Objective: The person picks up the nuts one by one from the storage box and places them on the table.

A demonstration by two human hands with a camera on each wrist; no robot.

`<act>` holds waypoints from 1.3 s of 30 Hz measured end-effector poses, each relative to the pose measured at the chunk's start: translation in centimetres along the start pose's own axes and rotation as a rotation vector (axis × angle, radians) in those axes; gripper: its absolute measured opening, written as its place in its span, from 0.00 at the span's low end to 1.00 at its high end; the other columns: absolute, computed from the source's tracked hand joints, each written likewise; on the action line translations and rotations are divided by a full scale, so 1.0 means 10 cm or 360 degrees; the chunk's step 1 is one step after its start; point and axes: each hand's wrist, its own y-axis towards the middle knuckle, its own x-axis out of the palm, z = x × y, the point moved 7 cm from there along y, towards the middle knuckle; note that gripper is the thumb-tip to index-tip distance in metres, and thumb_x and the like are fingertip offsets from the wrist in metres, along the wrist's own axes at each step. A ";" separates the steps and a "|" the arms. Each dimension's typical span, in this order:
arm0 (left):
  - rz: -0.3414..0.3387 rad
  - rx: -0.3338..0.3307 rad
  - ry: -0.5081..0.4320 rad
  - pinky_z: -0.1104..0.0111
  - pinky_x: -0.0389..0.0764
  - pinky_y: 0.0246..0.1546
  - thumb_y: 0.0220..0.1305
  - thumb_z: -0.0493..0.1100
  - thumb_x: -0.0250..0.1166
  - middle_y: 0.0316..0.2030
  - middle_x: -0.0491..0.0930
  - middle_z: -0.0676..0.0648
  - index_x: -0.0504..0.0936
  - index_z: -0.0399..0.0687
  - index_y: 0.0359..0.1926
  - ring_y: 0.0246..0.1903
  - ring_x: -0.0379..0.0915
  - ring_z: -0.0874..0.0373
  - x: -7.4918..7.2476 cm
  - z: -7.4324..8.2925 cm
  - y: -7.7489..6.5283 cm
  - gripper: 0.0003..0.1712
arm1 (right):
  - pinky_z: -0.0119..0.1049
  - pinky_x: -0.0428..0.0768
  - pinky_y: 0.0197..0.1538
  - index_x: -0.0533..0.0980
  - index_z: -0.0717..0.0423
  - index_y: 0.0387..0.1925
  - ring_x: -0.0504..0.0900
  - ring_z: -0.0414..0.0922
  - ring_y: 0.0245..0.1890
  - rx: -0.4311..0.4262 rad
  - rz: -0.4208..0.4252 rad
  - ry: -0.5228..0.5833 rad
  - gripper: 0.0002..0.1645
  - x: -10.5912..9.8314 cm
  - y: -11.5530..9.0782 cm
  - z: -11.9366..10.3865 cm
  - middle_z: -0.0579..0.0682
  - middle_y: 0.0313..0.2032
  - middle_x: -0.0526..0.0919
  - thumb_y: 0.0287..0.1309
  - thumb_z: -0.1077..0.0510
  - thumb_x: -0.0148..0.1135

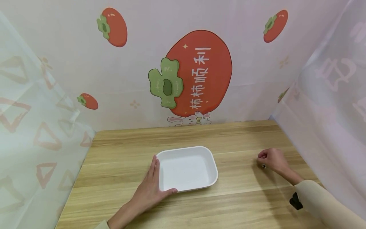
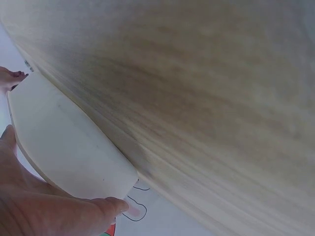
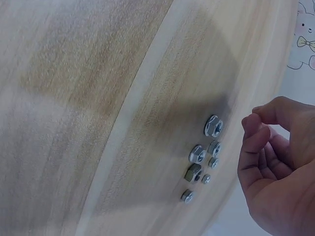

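A white rectangular tray (image 1: pixel 187 168) with rounded corners sits on the wooden table, its inside bare. My left hand (image 1: pixel 151 184) rests against the tray's left end, straight fingers along that side and thumb at the near edge. The left wrist view shows the tray's outer wall (image 2: pixel 74 142) beside the thumb. Over to the right, my right hand (image 1: pixel 274 159) is above the table with thumb and index fingertips together. I see nothing clearly held between those fingertips (image 3: pixel 253 120). Several metal nuts lie below it, among them a large flanged nut (image 3: pixel 214 126) and a darker nut (image 3: pixel 194 172).
The wooden tabletop (image 1: pixel 120 178) ends at a back wall sheet (image 1: pixel 128 105) printed with persimmons. Printed sheets also hang at the left (image 1: pixel 37 136) and right, close to the right forearm. A black piece (image 1: pixel 295 201) shows beside the right sleeve (image 1: pixel 317 197).
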 end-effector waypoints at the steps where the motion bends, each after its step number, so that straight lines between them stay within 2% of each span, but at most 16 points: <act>1: 0.0004 0.0001 0.0000 0.47 0.81 0.63 0.52 0.79 0.73 0.86 0.30 0.44 0.37 0.36 0.85 0.81 0.50 0.39 0.00 0.00 0.00 0.82 | 0.32 0.78 0.28 0.88 0.59 0.26 0.82 0.38 0.23 -0.0002 -0.0009 -0.0009 0.04 0.01 0.01 0.00 0.46 0.23 0.88 0.53 0.64 0.76; 9: 0.0062 0.0033 -0.0003 0.47 0.81 0.62 0.52 0.77 0.74 0.86 0.33 0.44 0.40 0.35 0.85 0.80 0.53 0.38 -0.01 0.01 0.00 0.80 | 0.32 0.77 0.25 0.87 0.58 0.23 0.79 0.37 0.19 -0.0069 -0.0059 -0.0067 0.03 0.07 0.05 -0.04 0.45 0.21 0.87 0.47 0.65 0.71; 19: 0.0072 0.0036 0.0012 0.47 0.81 0.62 0.53 0.78 0.73 0.86 0.33 0.43 0.40 0.35 0.85 0.79 0.55 0.38 -0.02 0.02 0.00 0.80 | 0.33 0.78 0.25 0.87 0.60 0.25 0.78 0.37 0.21 -0.0101 -0.0138 -0.0082 0.02 0.14 0.09 -0.03 0.47 0.24 0.87 0.50 0.67 0.70; 23: 0.0068 0.0042 0.0020 0.48 0.82 0.61 0.53 0.81 0.70 0.86 0.33 0.43 0.40 0.35 0.85 0.79 0.56 0.38 -0.02 0.02 0.00 0.81 | 0.34 0.78 0.25 0.87 0.59 0.24 0.78 0.36 0.21 -0.0098 -0.0168 -0.0112 0.02 0.16 0.11 -0.02 0.47 0.24 0.87 0.50 0.66 0.72; 29: 0.0040 0.0026 0.0010 0.47 0.80 0.63 0.53 0.79 0.72 0.86 0.31 0.44 0.39 0.36 0.85 0.80 0.54 0.38 0.00 0.01 0.01 0.81 | 0.36 0.80 0.26 0.87 0.60 0.24 0.78 0.37 0.22 -0.0082 -0.0213 -0.0114 0.02 0.18 0.13 -0.01 0.49 0.25 0.88 0.50 0.65 0.72; 36: 0.0078 0.0037 0.0001 0.46 0.80 0.63 0.53 0.75 0.75 0.86 0.33 0.44 0.40 0.35 0.85 0.80 0.54 0.37 -0.01 0.01 0.00 0.80 | 0.38 0.82 0.27 0.88 0.61 0.26 0.79 0.37 0.20 -0.0046 -0.0287 -0.0092 0.03 0.19 0.14 -0.01 0.48 0.24 0.88 0.53 0.66 0.72; 39: 0.0093 0.0053 0.0030 0.46 0.79 0.65 0.53 0.76 0.75 0.86 0.34 0.43 0.41 0.34 0.84 0.79 0.54 0.36 -0.01 0.02 0.00 0.80 | 0.39 0.83 0.28 0.88 0.61 0.25 0.79 0.37 0.19 -0.0032 -0.0295 -0.0098 0.03 0.18 0.14 -0.01 0.47 0.23 0.87 0.53 0.66 0.72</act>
